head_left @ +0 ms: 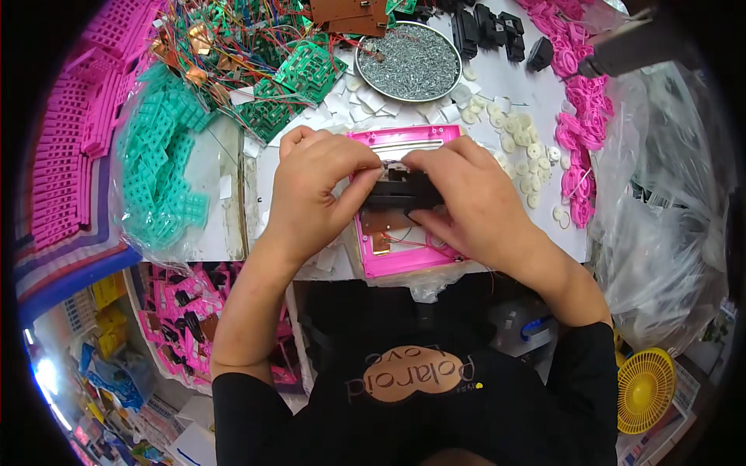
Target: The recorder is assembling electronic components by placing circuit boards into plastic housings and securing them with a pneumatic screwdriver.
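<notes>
Between my two hands a black plastic part (401, 194) is held over a pink plastic frame (388, 269) on the table. My right hand (475, 190) grips its right end, thumb below and fingers above. My left hand (317, 186) is closed, thumb and forefinger pinched at the part's upper left edge. The fingers partly hide what they pinch. Inside the frame, just below the black part, lies a brown circuit board (379, 223) with thin red wires. Silvery strips show in the frame's far end.
A round tray of screws (409, 60) stands beyond the frame, green circuit boards (311, 70) with wires left of it. Teal pieces (163, 155) lie left, cream discs (528, 147) and pink coils (579, 132) right. A dark tool (633, 50) juts in at upper right.
</notes>
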Available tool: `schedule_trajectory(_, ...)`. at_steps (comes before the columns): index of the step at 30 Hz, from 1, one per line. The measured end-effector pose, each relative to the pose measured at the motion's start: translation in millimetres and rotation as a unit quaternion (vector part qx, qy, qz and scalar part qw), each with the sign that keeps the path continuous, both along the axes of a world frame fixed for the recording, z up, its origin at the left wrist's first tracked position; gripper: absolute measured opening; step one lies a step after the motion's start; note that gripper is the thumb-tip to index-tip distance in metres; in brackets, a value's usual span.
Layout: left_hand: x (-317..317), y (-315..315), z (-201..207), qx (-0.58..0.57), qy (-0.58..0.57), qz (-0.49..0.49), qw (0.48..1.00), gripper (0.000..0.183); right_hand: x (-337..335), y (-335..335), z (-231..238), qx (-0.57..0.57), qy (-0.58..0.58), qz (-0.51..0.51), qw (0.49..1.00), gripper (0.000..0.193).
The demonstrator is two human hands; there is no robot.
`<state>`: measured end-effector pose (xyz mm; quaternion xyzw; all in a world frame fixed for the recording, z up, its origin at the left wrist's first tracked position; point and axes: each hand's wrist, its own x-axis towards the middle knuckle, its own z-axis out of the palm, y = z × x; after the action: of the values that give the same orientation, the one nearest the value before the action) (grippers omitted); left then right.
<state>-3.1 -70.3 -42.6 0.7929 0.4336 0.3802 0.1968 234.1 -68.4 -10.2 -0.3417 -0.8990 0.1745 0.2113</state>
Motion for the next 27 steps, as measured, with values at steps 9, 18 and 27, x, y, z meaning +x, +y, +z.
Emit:
schedule_trajectory(9,-5.6,10.9,10.4,0.027,0.075,-0.071,0.994,0.015,4.5,-0.6,-14.4,-0.015,0.067,0.007,0.998,0.059)
schedule_trajectory(18,-9.0,1.9,2.5,0.012,0.051,-0.077,0.996,0.016,3.8,0.7,-7.7,-0.074,0.102,-0.015,0.992,0.062)
schedule_trajectory(27,-3.4,6.1,8.0,0.027,0.104,-0.098,0.989,0.013,10.7,1.2,-18.1,-0.042,0.059,0.0,0.997,0.054)
